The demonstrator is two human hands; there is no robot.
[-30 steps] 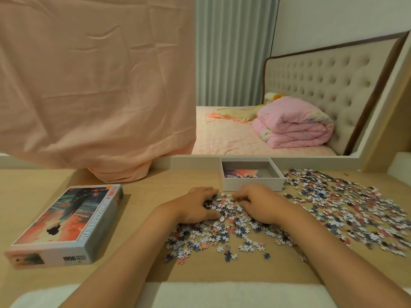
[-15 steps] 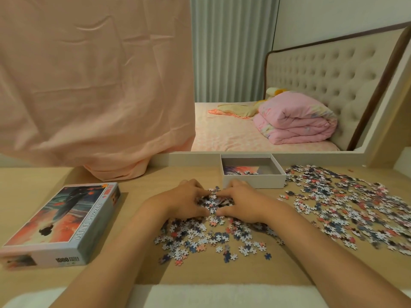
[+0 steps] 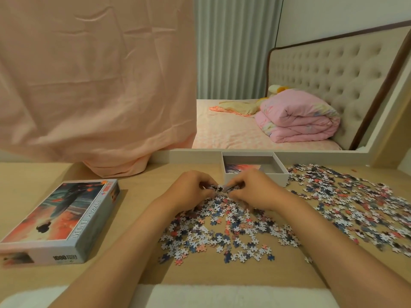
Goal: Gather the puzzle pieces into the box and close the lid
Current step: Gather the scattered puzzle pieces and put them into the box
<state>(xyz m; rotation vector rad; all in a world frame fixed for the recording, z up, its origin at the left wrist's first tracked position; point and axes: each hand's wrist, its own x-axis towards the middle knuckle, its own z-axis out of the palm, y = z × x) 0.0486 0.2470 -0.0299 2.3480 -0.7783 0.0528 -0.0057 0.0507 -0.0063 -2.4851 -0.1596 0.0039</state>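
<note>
Pinching a small clump (image 3: 219,188) of puzzle pieces (image 3: 222,232) between them, the left hand (image 3: 191,190) and right hand (image 3: 255,190) meet fingertip to fingertip, both with fingers curled in around the clump. They hold it just above the heap and right in front of the open white box (image 3: 278,180). The box sits at the back of the counter (image 3: 133,187), with a printed picture showing on its floor. Most pieces lie loose on the counter, one patch beneath and nearer than the hands, and a wider spread off to the right of the box. The lid (image 3: 60,218) lies picture side up, well apart on the left. A pink cloth (image 3: 89,85) hangs behind it.
</note>
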